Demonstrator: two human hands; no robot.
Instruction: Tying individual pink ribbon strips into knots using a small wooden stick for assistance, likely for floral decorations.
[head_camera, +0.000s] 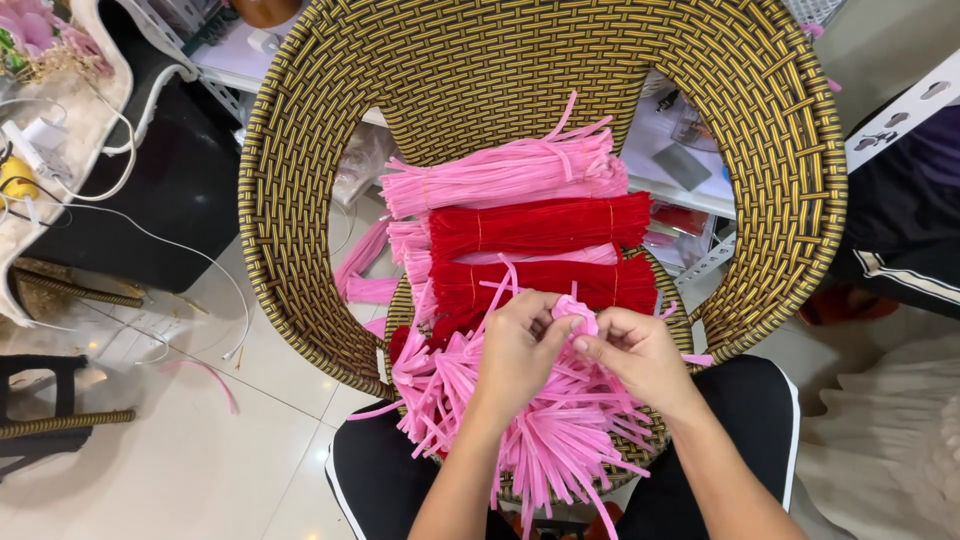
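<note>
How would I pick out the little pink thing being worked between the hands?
Start at the woven chair stacked with red and pink stem bundles. Below the red bundles, both hands meet over loose pink stems. The small curled pink piece sits between their fingertips, rolled rather than straight.

Both forearms bare, no sleeves seen. Left hand (515, 352) and right hand (640, 355) bare: no gloves, rings, watch seen. Black trousers (385, 480) worn, white side stripe shown along each outer seam.
</note>
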